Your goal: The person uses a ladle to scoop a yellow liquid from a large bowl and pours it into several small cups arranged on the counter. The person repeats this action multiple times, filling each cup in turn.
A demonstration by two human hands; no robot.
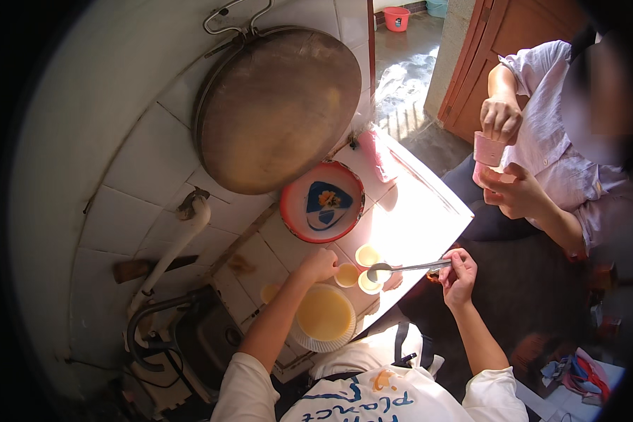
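Observation:
My right hand (459,277) grips the handle of a metal spoon (422,266). The spoon's bowl hangs over a small paper cup (370,285) with pale yellow contents. Just beyond it stands a second cup (368,255) of yellow mixture. My left hand (319,265) is curled at the rim of a third cup (346,275); whether its fingers grip this cup is unclear. Below my left forearm, a white fluted bowl (324,316) holds a smooth yellow mixture. Another small yellow cup (270,293) is partly hidden behind that forearm.
An enamel basin (294,211) sits on the tiled counter (274,237), beneath a large hanging round pan (279,111). A pink package (378,155) lies near the far edge. At left are a sink (205,337) and pipe (176,248). At right, a person (546,126) handles pink cups (489,149).

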